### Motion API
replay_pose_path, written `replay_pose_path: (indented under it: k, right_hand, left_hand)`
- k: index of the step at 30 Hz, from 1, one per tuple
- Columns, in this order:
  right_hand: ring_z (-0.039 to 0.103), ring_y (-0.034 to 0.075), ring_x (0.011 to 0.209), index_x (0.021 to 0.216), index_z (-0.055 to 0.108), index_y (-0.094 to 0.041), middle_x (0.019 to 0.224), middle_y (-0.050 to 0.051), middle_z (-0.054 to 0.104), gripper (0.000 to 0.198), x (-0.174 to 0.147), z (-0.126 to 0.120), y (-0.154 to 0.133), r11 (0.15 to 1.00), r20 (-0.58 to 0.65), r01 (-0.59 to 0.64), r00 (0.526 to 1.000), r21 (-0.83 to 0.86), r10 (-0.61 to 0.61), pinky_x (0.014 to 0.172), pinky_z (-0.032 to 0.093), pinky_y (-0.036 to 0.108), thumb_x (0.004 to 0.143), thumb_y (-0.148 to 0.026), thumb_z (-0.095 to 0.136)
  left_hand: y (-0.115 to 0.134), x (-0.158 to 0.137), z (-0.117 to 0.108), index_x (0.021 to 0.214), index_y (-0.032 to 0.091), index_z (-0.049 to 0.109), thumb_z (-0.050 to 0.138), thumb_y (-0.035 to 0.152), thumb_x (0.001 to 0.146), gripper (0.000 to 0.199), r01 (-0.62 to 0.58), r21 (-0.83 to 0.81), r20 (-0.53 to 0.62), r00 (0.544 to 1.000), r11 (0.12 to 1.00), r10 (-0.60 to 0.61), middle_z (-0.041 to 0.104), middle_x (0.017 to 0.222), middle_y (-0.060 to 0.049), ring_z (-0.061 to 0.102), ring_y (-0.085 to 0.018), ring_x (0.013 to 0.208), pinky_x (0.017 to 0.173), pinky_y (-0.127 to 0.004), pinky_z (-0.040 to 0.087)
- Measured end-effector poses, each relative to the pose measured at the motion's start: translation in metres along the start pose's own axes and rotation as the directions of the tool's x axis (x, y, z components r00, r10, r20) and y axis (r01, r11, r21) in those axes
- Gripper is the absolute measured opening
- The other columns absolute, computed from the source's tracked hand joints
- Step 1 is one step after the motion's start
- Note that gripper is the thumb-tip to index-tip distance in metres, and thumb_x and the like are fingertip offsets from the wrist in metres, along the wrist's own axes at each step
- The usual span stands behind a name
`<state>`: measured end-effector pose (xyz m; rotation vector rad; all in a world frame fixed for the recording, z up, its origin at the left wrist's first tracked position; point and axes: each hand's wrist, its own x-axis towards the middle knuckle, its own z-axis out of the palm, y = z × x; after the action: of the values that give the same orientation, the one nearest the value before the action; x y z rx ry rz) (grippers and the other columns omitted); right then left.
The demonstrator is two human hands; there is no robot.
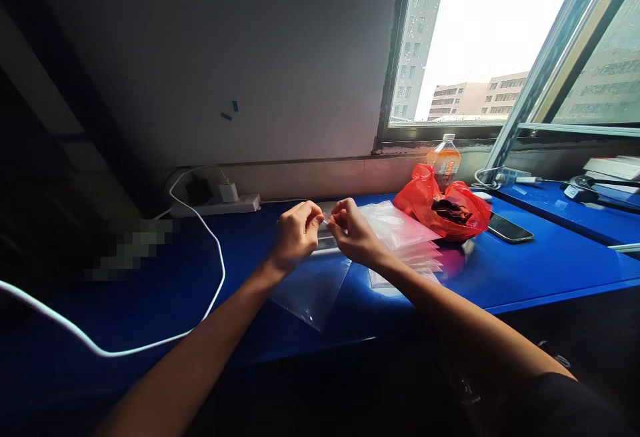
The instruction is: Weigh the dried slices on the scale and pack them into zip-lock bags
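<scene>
My left hand (296, 235) and my right hand (356, 231) are close together over the blue table (260, 323). Both are closed, thumbs pinched against the fingers. Between the fingertips is the upper edge of a clear plastic bag (316, 295), whose lower corner hangs or lies below them. How much of the edge each hand grips is partly hidden by the fingers. Just beyond my right wrist lies a stack of clear plastic bags (393, 220), fanned unevenly and partly covered by my forearm.
A red plastic bag (425, 200) with dark contents sits at the right, before an orange drink bottle (445, 162). Beside it lies a phone (511, 229). A white cable (221, 270) loops across the left, near a power strip (245, 204) by the wall.
</scene>
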<state>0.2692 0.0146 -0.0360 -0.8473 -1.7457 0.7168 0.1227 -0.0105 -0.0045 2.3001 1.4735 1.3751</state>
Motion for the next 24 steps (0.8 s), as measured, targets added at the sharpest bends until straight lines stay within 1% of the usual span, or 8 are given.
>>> replay_pose_path:
  k: [6, 10, 15, 17, 19, 21, 23, 24]
  right_hand:
    - [0.045, 0.011, 0.062, 0.091, 0.035, -0.023, 0.072, -0.004, 0.047, 0.017, 0.001, -0.003, -0.006, 0.999, 0.063, -0.035, 0.997, -0.025, 0.036, 0.057, 0.035, 0.024, 0.081, -0.023, 0.049]
    - [0.047, 0.013, 0.064, 0.088, 0.035, -0.024, 0.075, -0.003, 0.049, 0.016, 0.002, -0.005, -0.011, 0.997, 0.059, -0.033, 0.998, -0.074, 0.037, 0.059, 0.035, 0.026, 0.08, -0.021, 0.049]
    - [0.049, 0.016, 0.07, 0.087, 0.036, -0.023, 0.08, 0.001, 0.052, 0.013, 0.003, -0.003, -0.012, 0.981, 0.039, 0.002, 0.999, -0.193, 0.006, 0.064, 0.037, 0.029, 0.082, -0.017, 0.046]
    - [0.05, 0.018, 0.074, 0.09, 0.037, -0.023, 0.083, 0.003, 0.053, 0.016, 0.003, -0.004, -0.009, 0.966, 0.024, 0.002, 1.0, -0.259, 0.004, 0.067, 0.038, 0.031, 0.08, -0.012, 0.045]
    - [0.051, 0.019, 0.077, 0.093, 0.04, -0.022, 0.083, 0.005, 0.054, 0.023, 0.003, -0.009, -0.006, 0.948, -0.019, -0.029, 1.0, -0.316, 0.024, 0.071, 0.039, 0.033, 0.077, -0.006, 0.045]
    - [0.052, 0.02, 0.078, 0.099, 0.042, -0.02, 0.083, 0.005, 0.055, 0.029, 0.003, -0.014, -0.008, 0.942, -0.078, -0.065, 0.996, -0.329, 0.041, 0.075, 0.041, 0.035, 0.075, -0.003, 0.045]
    - [0.054, 0.019, 0.08, 0.108, 0.044, -0.018, 0.085, 0.005, 0.057, 0.033, 0.001, -0.014, -0.015, 0.968, -0.077, -0.032, 0.997, -0.249, 0.013, 0.079, 0.044, 0.036, 0.077, -0.005, 0.046]
    - [0.056, 0.018, 0.081, 0.114, 0.043, -0.017, 0.088, 0.005, 0.058, 0.035, 0.0, -0.012, -0.02, 0.985, -0.037, 0.006, 0.999, -0.17, -0.012, 0.08, 0.046, 0.035, 0.08, -0.009, 0.048]
  left_hand:
    - [0.001, 0.008, -0.021, 0.072, 0.019, 0.063, 0.06, 0.026, 0.08, 0.011, 0.051, -0.072, -0.051, 0.997, 0.996, -0.055, 0.059, 0.066, -0.001, 0.05, -0.016, 0.061, 0.06, -0.027, 0.035]
    - [-0.011, 0.015, -0.04, 0.074, 0.019, 0.066, 0.066, 0.03, 0.078, 0.012, 0.154, -0.2, -0.099, 0.979, 0.968, -0.177, 0.061, 0.064, -0.001, 0.051, -0.015, 0.057, 0.056, -0.025, 0.036]
    - [-0.028, 0.02, -0.055, 0.075, 0.019, 0.065, 0.067, 0.028, 0.079, 0.01, 0.147, -0.272, -0.164, 0.967, 0.951, -0.196, 0.063, 0.068, -0.001, 0.056, -0.014, 0.063, 0.061, -0.024, 0.043]
    - [-0.033, 0.02, -0.064, 0.073, 0.018, 0.066, 0.068, 0.023, 0.078, 0.007, 0.168, -0.32, -0.176, 0.956, 0.932, -0.233, 0.062, 0.067, 0.0, 0.056, -0.013, 0.063, 0.061, -0.023, 0.044]
    - [-0.037, 0.02, -0.077, 0.073, 0.017, 0.066, 0.068, 0.015, 0.075, 0.004, 0.194, -0.431, -0.242, 0.916, 0.881, -0.32, 0.061, 0.067, 0.002, 0.054, -0.01, 0.062, 0.058, -0.02, 0.044]
    - [-0.041, 0.02, -0.091, 0.074, 0.016, 0.064, 0.063, 0.007, 0.074, 0.01, 0.177, -0.572, -0.353, 0.828, 0.801, -0.436, 0.058, 0.067, 0.004, 0.051, -0.007, 0.061, 0.055, -0.017, 0.044]
    - [-0.042, 0.019, -0.102, 0.074, 0.016, 0.06, 0.058, 0.006, 0.075, 0.011, 0.154, -0.666, -0.386, 0.766, 0.73, -0.514, 0.055, 0.066, 0.005, 0.046, -0.006, 0.057, 0.051, -0.016, 0.043]
    - [-0.041, 0.019, -0.104, 0.073, 0.016, 0.059, 0.057, 0.007, 0.075, 0.01, 0.156, -0.717, -0.356, 0.756, 0.679, -0.55, 0.054, 0.065, 0.005, 0.045, -0.006, 0.055, 0.048, -0.016, 0.042]
